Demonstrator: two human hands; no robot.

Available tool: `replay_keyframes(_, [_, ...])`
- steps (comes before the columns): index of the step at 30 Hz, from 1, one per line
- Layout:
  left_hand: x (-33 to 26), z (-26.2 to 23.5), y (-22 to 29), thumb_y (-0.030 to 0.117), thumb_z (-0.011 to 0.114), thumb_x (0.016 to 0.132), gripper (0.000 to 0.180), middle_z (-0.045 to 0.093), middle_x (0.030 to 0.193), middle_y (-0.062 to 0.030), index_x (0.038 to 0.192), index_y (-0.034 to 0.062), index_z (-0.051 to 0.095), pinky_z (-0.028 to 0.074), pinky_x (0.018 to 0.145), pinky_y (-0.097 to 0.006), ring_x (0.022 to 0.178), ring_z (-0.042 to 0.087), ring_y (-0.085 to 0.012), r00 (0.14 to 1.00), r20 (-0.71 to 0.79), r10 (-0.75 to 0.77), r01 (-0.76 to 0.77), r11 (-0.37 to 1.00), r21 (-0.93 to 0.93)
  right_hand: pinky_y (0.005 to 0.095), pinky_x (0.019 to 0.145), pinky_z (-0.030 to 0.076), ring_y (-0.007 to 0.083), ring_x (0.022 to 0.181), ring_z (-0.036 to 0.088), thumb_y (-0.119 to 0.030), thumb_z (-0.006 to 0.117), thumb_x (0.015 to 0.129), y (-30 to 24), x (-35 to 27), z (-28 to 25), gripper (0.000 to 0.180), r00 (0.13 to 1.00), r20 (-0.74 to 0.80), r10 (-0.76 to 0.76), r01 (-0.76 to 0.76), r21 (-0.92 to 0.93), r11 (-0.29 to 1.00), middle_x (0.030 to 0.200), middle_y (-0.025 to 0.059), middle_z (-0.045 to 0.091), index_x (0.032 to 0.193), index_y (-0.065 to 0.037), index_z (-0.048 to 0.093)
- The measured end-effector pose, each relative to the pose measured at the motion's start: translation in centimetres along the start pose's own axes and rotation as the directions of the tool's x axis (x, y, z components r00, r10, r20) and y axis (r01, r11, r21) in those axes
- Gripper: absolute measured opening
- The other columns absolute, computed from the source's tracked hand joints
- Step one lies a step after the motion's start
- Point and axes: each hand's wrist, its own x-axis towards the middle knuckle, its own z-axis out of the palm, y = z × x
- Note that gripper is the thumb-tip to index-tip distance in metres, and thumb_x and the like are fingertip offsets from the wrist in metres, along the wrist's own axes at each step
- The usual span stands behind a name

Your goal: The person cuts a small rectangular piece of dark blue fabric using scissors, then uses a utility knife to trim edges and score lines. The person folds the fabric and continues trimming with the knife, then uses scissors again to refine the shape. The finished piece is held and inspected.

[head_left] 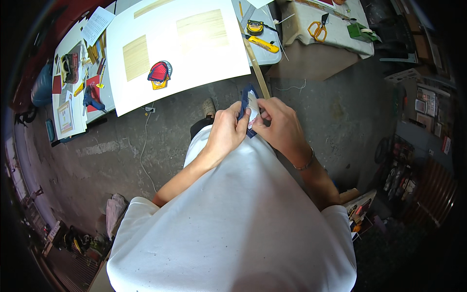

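Note:
In front of my chest, both hands hold a small flat piece with dark blue edges and a white middle (251,106). It may be a patch or a packet; I cannot tell which. My left hand (227,124) grips its left side, thumb lying over the white part. From the other side, the fingers of my right hand (282,122) pinch its right edge. Beyond my hands, a large white board (194,63) lies on the table with pale wood-grain rectangles on it. Near the board's front edge rests a small pile of colourful patches (159,73), red, blue and yellow.
A wooden strip (257,68), a tape measure (255,27) and a yellow utility knife (263,44) lie right of the board. Orange-handled scissors (318,30) and a green tape dispenser (362,32) sit on another table. A blue glue gun (91,99) is at left; a cable (142,155) crosses the floor.

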Motion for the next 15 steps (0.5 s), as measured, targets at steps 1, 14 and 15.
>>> replay_keyframes(1, [0.0,-0.1,0.1,0.008,0.063,0.097,0.015,0.059,0.063,-0.0250,0.093,-0.0064,0.064,0.044,0.052,-0.040,0.049,0.059,-0.0309,1.000,0.011,-0.018,0.018,0.999,0.042,0.0445,0.066,0.054,0.0360,0.074,0.065,-0.009,0.072,0.082,0.0,0.0,0.1,0.032,1.000,0.005,-0.017,0.017,-0.018,1.000,0.085,0.0152,0.061,0.111,0.003,0.063])
replay_keyframes(14, [0.5,-0.7,0.1,-0.002,0.061,0.088,0.009,0.062,0.072,-0.0279,0.096,-0.0059,0.059,0.050,0.062,-0.045,0.069,0.067,-0.0455,0.998,0.015,0.054,-0.055,0.997,0.062,0.0432,0.075,0.056,0.0364,0.086,0.067,-0.005,0.067,0.087,1.5,0.1,1.8,0.035,0.994,-0.087,-0.063,0.062,-0.012,0.998,0.100,0.0180,0.065,0.120,0.003,0.059])
replay_keyframes(15, [0.5,-0.7,0.1,-0.001,0.060,0.090,0.008,0.063,0.073,-0.0273,0.097,-0.0055,0.059,0.051,0.064,-0.044,0.072,0.067,-0.0450,0.999,0.000,0.043,-0.043,0.998,0.037,0.0425,0.077,0.056,0.0356,0.088,0.067,-0.006,0.068,0.087,1.4,0.4,2.2,0.037,0.993,-0.095,-0.074,0.071,-0.028,0.997,0.102,0.0178,0.065,0.122,0.003,0.058])
